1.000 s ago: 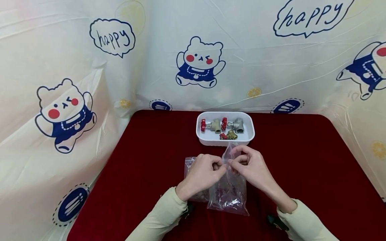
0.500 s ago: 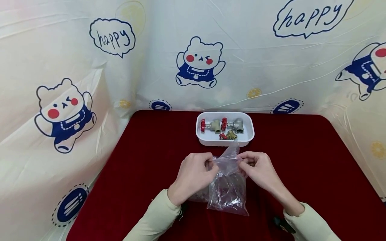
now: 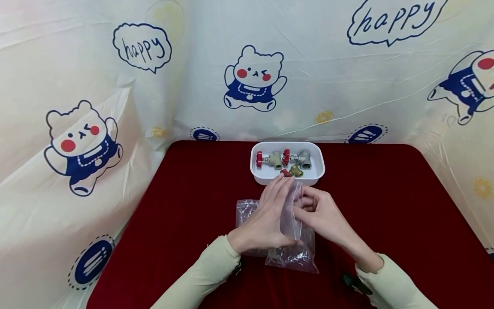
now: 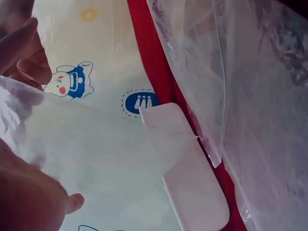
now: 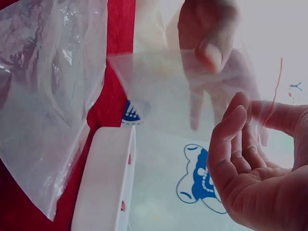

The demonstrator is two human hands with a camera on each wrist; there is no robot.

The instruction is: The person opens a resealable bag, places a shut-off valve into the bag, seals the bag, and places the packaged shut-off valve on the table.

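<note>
Over the red cloth, a clear zip bag point(image 3: 289, 216) stands with its top edge raised between both hands. The left hand point(image 3: 266, 219) lies along the bag's left side, fingers extended and thumb spread toward its lower right. At the other side, the right hand point(image 3: 322, 214) pinches the bag's edge with curled fingers. In the right wrist view the right hand point(image 5: 260, 168) has its fingertips at the film, and the left hand point(image 5: 209, 43) shows behind the translucent bag point(image 5: 159, 86). A second clear bag point(image 3: 247, 209) lies flat, partly under the left hand.
Behind the hands stands a white tray point(image 3: 256, 175) holding three valves with red handles: a beige one point(image 3: 275, 160), a grey one point(image 3: 305, 159) and a smaller brass one point(image 3: 296, 171). A patterned curtain point(image 3: 193, 86) hangs behind the red table point(image 3: 185, 189).
The left hand first moved left, stretching the bag's top sideways, then came back right and straightened its fingers against the bag. The right hand shifted right, then returned left, still pinching.
</note>
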